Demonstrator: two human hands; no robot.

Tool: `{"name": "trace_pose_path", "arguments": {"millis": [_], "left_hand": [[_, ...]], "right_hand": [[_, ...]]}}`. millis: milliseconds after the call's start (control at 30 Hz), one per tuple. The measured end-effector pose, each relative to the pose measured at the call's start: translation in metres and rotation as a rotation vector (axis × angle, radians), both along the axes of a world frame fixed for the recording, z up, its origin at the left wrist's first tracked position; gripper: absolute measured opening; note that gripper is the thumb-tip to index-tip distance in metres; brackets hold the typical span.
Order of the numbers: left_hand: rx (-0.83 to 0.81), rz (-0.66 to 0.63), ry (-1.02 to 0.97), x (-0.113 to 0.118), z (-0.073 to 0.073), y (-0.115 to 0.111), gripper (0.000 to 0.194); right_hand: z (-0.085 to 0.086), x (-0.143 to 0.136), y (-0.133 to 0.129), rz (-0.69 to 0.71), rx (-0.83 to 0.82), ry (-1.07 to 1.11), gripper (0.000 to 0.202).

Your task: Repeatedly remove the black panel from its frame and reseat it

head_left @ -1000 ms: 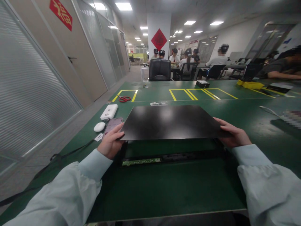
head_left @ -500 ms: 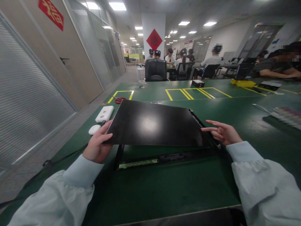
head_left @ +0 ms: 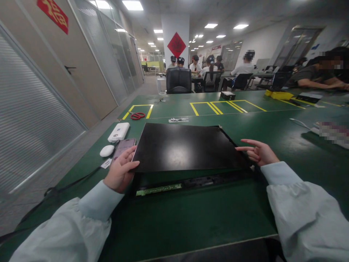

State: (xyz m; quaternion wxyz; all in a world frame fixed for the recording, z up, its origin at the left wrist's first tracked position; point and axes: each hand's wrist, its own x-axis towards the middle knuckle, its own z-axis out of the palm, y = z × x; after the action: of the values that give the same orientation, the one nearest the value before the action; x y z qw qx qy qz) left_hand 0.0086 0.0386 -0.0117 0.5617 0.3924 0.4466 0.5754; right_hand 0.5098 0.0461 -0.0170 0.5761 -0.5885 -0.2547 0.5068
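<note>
While left hand [head_left: 120, 174] holds panel [head_left: 180, 145], chair [head_left: 179, 80] beyond green table [head_left: 207, 214]

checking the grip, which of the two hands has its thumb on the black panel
The left hand, thumb over the black panel; the right hand points two fingers toward the opposite edge.

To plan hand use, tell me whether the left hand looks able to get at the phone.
Probably not: the phone lies close by, but the left hand holds the black panel by its left edge.
</note>
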Motion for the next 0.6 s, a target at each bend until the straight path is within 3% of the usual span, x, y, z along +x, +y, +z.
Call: {"name": "trace_pose_path", "arguments": {"millis": [167, 400, 600], "left_hand": [[-0.044, 0.021, -0.016, 0.006, 0.0, -0.001, 0.072], [-0.073, 0.025, 0.019, 0.012, 0.008, -0.003, 0.068], [-0.089, 0.052, 0.049, 0.014, 0.008, -0.003, 0.066]], "right_hand": [[-0.004, 0.006, 0.0, 0.016, 0.0, -0.08, 0.018], [-0.01, -0.002, 0.0, -0.022, 0.129, -0.321, 0.027], [-0.017, -0.004, 0.0, -0.024, 0.192, -0.662, 0.037]]}}
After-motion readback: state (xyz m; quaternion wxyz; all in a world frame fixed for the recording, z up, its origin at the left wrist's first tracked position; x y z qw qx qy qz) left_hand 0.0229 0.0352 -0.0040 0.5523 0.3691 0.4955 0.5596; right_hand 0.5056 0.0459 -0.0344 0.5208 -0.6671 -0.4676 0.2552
